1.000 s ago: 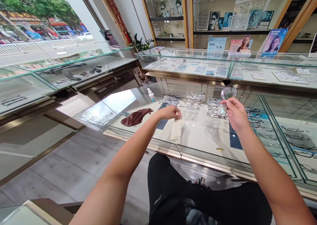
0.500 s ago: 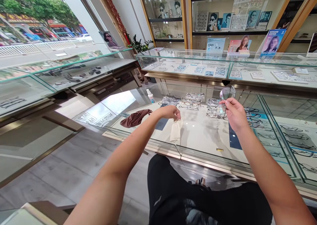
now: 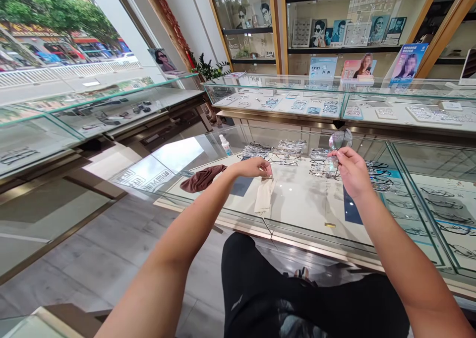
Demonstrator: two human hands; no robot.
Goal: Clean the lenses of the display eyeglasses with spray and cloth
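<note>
So, left hand (image 3: 256, 168): it reached out over the glass counter (image 3: 297, 214), thumb and fingers pinched together on the top edge of the pale cloth.
Pale cloth (image 3: 264, 197): it hung from that pinch in a narrow strip toward the counter's near edge; whether its lower end touched the glass could not be told.
Right hand (image 3: 351, 171): it was raised above the counter, well apart from the left, thumb and fingertips closed on the eyeglasses.
Eyeglasses (image 3: 340, 138): they were held up on edge in the right hand, one clear lens above the fingertips and the other below and to their left; exactly which part of the rim was gripped could not be made out.
Brown cloth (image 3: 203, 178): it lay bunched on the counter, just beside the left forearm.
Spray bottle (image 3: 225, 146): white, it stood upright beyond the brown cloth.
Spectacle rows (image 3: 288, 152): they sat under the glass, beyond the hands, with more to the right of the right hand.
Dark blue panels (image 3: 353, 206): one showed beside the right forearm, another near the left wrist.
Gold tag (image 3: 329, 225): it lay between the two arms, near the counter's front.
Back case (image 3: 282, 110): it held further eyewear, with posters (image 3: 359, 72) standing on top.
</note>
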